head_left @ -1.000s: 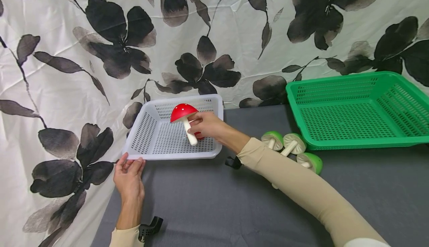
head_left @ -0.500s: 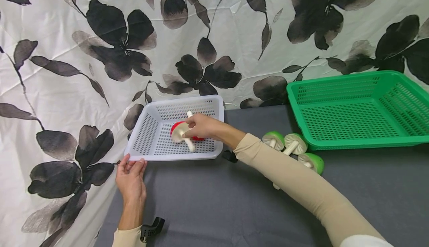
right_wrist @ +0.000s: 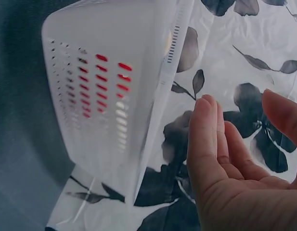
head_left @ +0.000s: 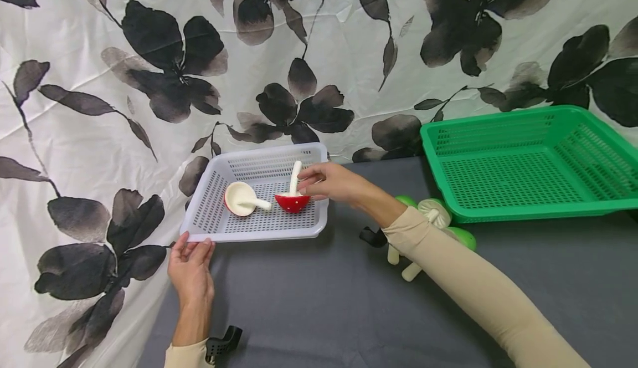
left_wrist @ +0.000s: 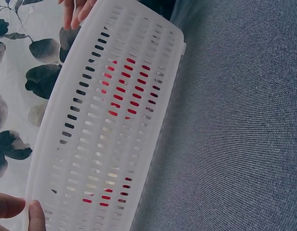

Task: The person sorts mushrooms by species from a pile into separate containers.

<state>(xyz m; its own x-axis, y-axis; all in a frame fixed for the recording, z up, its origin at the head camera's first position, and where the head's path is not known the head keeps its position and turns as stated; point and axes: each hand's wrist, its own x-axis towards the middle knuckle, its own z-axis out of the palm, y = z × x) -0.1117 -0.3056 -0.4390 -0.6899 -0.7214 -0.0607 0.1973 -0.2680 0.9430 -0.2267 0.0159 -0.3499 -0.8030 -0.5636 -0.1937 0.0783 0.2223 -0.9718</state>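
A white basket (head_left: 279,237) stands on the grey cloth, two toy mushrooms inside. The left one, a mushroom with a cream underside (head_left: 239,198), lies on its side, stem pointing right. Beside it the red, white-dotted mushroom (head_left: 292,203) sits cap down, its stem upright. My left hand (head_left: 191,274) pinches the basket's rim at the front left corner, thumb and finger on the rim in the left wrist view. Just right of the upright stem is my right hand (head_left: 331,182); in the right wrist view its thumb and fingers are spread apart, holding nothing.
A green basket (head_left: 528,213) stands at the back right. Several green-capped mushrooms (head_left: 432,213) lie in front of its left corner, partly hidden by my right forearm. A floral curtain (head_left: 369,96) hangs behind the table.
Both red mushrooms have come to rest in the white basket, one moved left and one set cap down. My right hand has let go and drawn slightly right. The left hand stays at the rim.
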